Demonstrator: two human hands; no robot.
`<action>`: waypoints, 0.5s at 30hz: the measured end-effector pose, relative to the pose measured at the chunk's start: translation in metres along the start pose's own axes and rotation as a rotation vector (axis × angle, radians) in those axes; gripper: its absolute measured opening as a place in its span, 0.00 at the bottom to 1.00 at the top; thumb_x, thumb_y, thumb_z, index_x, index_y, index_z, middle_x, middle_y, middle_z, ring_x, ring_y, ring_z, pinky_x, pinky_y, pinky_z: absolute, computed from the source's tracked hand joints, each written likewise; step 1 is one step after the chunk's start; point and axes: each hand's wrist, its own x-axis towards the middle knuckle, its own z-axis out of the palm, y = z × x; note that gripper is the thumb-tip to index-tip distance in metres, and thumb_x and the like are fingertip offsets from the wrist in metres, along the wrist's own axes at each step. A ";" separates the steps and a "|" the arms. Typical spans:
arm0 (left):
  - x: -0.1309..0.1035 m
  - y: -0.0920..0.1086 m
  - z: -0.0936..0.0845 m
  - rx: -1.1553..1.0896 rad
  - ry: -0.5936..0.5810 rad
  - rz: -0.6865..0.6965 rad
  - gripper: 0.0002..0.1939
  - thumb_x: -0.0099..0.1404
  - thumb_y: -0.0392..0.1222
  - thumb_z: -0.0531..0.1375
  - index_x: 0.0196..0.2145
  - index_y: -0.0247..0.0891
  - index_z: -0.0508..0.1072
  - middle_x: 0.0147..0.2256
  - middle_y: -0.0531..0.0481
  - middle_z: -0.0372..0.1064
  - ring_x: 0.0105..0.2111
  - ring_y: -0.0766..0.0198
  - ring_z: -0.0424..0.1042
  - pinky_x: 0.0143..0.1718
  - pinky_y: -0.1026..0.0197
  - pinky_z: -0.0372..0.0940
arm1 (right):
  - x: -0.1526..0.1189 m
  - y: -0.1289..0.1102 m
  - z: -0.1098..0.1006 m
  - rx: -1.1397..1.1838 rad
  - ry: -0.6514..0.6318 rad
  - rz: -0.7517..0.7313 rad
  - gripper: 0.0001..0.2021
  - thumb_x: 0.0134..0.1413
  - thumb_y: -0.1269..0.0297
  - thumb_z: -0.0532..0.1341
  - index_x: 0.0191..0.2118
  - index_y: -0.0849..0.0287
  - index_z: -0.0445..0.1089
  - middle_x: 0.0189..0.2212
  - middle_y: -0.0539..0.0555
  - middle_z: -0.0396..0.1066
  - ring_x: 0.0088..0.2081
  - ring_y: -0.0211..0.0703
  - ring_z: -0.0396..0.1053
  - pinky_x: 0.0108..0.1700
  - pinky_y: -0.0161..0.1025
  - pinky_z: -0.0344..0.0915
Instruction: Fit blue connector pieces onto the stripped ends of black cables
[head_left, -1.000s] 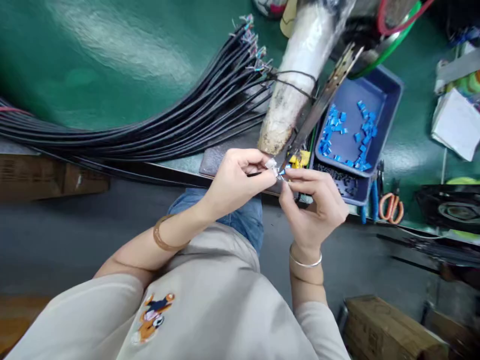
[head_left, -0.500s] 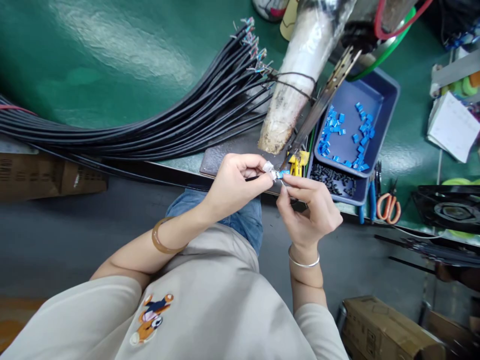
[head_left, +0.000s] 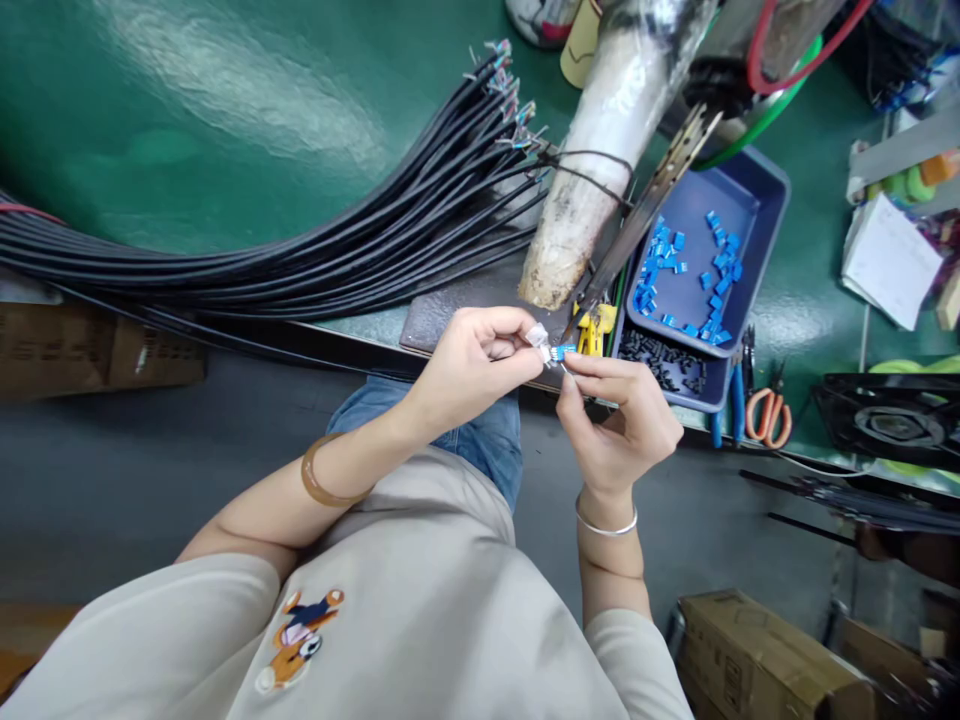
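My left hand (head_left: pixel 487 350) pinches a small white connector (head_left: pixel 541 340) between thumb and fingers. A little blue connector piece (head_left: pixel 562 352) meets its right end, with fine wires showing at the join. My right hand (head_left: pixel 619 410) is closed at the fingertips on the far end of the blue piece. A thin silvery strand by the right thumb is too small to name. Just above the blue piece is the lower tip of a slanted dark metal tool (head_left: pixel 607 270), apparently a soldering iron on a perforated bracket. The white wrapped hose (head_left: pixel 574 210) opens beside it.
Black cables (head_left: pixel 300 270) with stripped ends lie along the green table (head_left: pixel 225 100). On the right, a blue tray (head_left: pixel 769 220) holds blue pieces, above another with black bits. Yellow tool (head_left: pixel 596 330), orange-handled pliers (head_left: pixel 769 415) and papers (head_left: pixel 889 260) lie nearby.
The view has shifted slightly, moving the trays and pliers a little leftward in the picture. Both hands keep the same pinch on the white and blue pieces.
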 end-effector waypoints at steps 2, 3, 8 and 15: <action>0.000 0.000 -0.001 -0.004 -0.011 -0.004 0.04 0.51 0.32 0.61 0.22 0.35 0.69 0.21 0.55 0.58 0.23 0.73 0.58 0.24 0.69 0.56 | 0.000 0.000 0.000 0.032 -0.002 0.027 0.10 0.48 0.79 0.67 0.31 0.57 0.69 0.33 0.51 0.79 0.36 0.38 0.77 0.39 0.36 0.74; 0.000 0.000 -0.001 -0.005 -0.018 -0.007 0.04 0.51 0.32 0.61 0.21 0.35 0.68 0.21 0.56 0.57 0.23 0.73 0.58 0.24 0.69 0.56 | 0.001 0.000 0.000 0.040 -0.002 0.032 0.10 0.48 0.79 0.67 0.31 0.57 0.69 0.33 0.51 0.79 0.36 0.38 0.77 0.39 0.36 0.74; 0.000 0.003 -0.001 -0.003 -0.061 -0.021 0.05 0.52 0.32 0.61 0.21 0.34 0.67 0.20 0.56 0.56 0.22 0.74 0.56 0.22 0.69 0.53 | -0.001 0.001 0.000 0.037 -0.001 0.021 0.09 0.48 0.78 0.67 0.32 0.57 0.70 0.34 0.50 0.79 0.36 0.37 0.78 0.38 0.35 0.74; -0.003 0.004 0.003 0.125 -0.061 0.093 0.06 0.53 0.29 0.59 0.21 0.34 0.66 0.22 0.56 0.58 0.23 0.75 0.59 0.25 0.71 0.57 | 0.001 -0.007 -0.015 0.095 0.239 0.137 0.12 0.57 0.73 0.62 0.46 0.53 0.73 0.29 0.46 0.75 0.22 0.32 0.71 0.20 0.31 0.66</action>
